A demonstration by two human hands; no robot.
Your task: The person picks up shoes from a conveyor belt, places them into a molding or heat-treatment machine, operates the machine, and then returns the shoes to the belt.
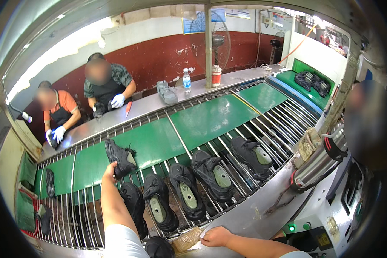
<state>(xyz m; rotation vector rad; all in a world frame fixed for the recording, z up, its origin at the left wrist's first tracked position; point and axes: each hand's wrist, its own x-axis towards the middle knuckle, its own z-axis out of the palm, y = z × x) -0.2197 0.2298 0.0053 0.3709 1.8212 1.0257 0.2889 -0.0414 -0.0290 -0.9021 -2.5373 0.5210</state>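
A black lace-up sneaker (121, 158) is in my left hand (110, 170), which grips it at its near end over the green belt. Near it, several black sneakers with pale green insoles, such as this sneaker (185, 194), lie on the metal rods with toes pointing away. My right hand (216, 237) rests at the metal edge with its fingers curled together. A small whitish bit shows at its fingertips, too small to name. Beside those fingers is a brown tape-covered patch (187, 241). Close to my left forearm, another black shoe (158, 248) is partly cut off by the lower edge.
A green belt (210, 116) runs across metal rods. Beyond it, two people in gloves handle dark shoes at a steel ledge holding grey shoes (166, 92) and a water bottle (186, 80). On the right stand a steel flask (318, 161) and a machine with a lit green button (291, 228).
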